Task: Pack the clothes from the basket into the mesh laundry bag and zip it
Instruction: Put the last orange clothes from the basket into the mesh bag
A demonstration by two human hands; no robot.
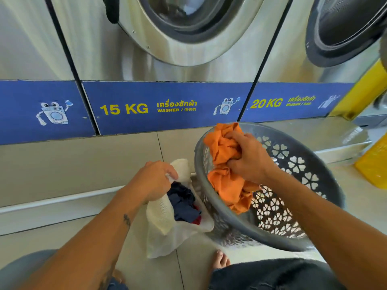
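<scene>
A grey plastic basket [297, 164] with flower-shaped holes stands tilted on the floor at the right. My right hand [249, 158] is inside it, shut on a crumpled orange garment [226, 181] that hangs over the basket's left rim. To the left of the basket lies a white mesh laundry bag [161, 216], its mouth held up by my left hand [155, 181], which grips the bag's edge. Dark navy clothes [184, 201] and a bit of red cloth show inside the bag.
Steel washers with blue 15 KG [167, 107] and 20 KG [293, 101] panels stand on a raised tiled step just behind the bag and basket. A yellow crate [374, 164] sits at the far right. My bare foot [219, 260] and knees are at the bottom.
</scene>
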